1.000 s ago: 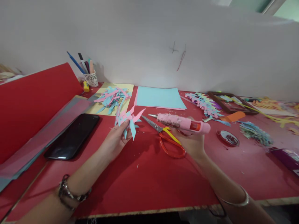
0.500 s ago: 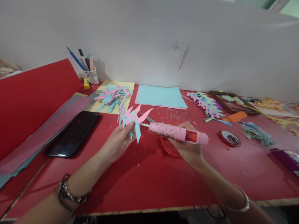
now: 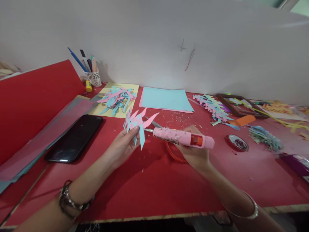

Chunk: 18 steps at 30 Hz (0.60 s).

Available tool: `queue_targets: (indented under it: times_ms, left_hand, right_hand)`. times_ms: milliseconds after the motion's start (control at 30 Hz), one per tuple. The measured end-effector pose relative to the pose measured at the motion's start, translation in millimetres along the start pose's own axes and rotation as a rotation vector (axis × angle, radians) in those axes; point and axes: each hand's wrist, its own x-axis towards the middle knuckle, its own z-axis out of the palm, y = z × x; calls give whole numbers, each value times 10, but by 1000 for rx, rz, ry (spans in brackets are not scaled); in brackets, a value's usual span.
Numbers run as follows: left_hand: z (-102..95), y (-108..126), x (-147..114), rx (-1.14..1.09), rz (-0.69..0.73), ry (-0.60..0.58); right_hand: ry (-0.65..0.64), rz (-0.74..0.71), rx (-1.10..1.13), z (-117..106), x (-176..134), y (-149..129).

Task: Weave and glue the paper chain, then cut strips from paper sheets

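Note:
Between the thumb and fingers of my left hand (image 3: pixel 124 141) is a woven paper strip piece (image 3: pixel 137 121) in pink and light blue, its pointed ends sticking out. My right hand (image 3: pixel 196 154) is wrapped round a pink hot glue gun (image 3: pixel 181 136) with a speckled, glue-crusted front. The gun's metal nozzle points left and reaches the right side of the woven piece; whether it touches the paper I cannot tell. Under the gun lies a pair of scissors with red handles (image 3: pixel 172 154), partly hidden by the gun and my right hand.
A black phone (image 3: pixel 74 138) lies left. Behind are a pile of cut paper strips (image 3: pixel 117 98), light blue sheets (image 3: pixel 165 99) and a pen cup (image 3: pixel 94 78). To the right are a woven paper chain (image 3: pixel 212 106), an orange strip (image 3: pixel 242 120) and a small dish (image 3: pixel 238 142).
Almost nothing differs. The woven piece is turned very slightly in my left hand, and the glue gun has shifted a touch left.

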Motion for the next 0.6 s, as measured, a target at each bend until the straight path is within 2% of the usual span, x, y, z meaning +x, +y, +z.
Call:
queue_targets:
  times_ms: [167, 600]
  left_hand:
    - [10, 11, -8, 11, -9, 25]
    - [-31, -4, 3, 36, 31, -34]
  right_hand:
    - [5, 6, 9, 11, -2, 5]
    - [35, 47, 36, 37, -19, -3]
